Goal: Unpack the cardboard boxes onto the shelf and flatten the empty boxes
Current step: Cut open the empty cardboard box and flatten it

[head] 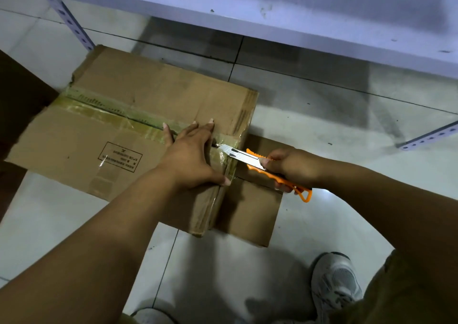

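A sealed cardboard box (138, 115) stands on the tiled floor, with a strip of clear tape (104, 109) along its top seam. My left hand (190, 155) presses flat on the box top near its right end, fingers spread over the seam. My right hand (290, 167) grips an orange utility knife (257, 161). The knife's metal blade tip sits at the taped seam on the box's right edge, just beside my left hand.
A white metal shelf board (272, 8) runs overhead at the back, with its perforated upright (67, 18) at the left. A piece of flat cardboard (250, 212) lies under the box's right side. My grey sneaker (334, 289) stands bottom right. A dark brown object (17, 105) is at the left edge.
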The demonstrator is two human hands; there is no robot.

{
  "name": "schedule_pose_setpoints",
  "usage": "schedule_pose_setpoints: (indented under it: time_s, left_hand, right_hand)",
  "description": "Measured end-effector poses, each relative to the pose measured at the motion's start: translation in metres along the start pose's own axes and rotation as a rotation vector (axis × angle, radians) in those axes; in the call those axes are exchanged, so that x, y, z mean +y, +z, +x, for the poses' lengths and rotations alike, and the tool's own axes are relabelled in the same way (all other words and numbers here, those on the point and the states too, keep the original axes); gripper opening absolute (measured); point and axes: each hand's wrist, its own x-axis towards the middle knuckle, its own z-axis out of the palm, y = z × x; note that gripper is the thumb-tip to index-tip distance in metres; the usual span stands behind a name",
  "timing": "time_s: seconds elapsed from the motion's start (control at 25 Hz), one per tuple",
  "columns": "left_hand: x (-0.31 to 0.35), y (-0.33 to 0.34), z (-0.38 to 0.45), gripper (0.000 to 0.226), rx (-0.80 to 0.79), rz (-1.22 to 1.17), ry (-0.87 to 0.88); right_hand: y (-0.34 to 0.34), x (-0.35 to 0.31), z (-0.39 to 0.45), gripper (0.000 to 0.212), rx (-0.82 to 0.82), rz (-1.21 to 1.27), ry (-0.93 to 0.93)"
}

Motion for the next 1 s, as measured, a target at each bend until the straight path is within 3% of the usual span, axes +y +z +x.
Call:
schedule_pose_setpoints:
  time_s: [0.32,0.56,0.68,0.84,1.0]
  left_hand:
    - [0.0,-0.007,0.0,0.114,-0.018,-0.021,0.006]
    - [-0.007,-0.006,-0.001,0.104,0.004,-0.048,0.05]
    - [-0.007,-0.007,-0.004,0.087,0.024,0.042,0.046]
    - [0.0,-0.004,-0.009,0.086,0.039,0.128,0.007]
    - [0.013,0.001,-0.008,0.087,0.037,0.157,-0.044]
  right_hand:
    - [0.004,0.004,-0.01,0.026,-0.146,-0.005,0.037]
    - [-0.012,0.003,-0.013,0.028,0.012,0.026,0.028]
    - [-0.017,-0.001,-0.017,0.032,0.118,-0.103,0.001]
    - [-0.028,-0.004,-0.021,0.028,0.294,-0.249,-0.035]
    - [-0.029,-0.009,-0.019,0.024,0.332,-0.125,-0.065]
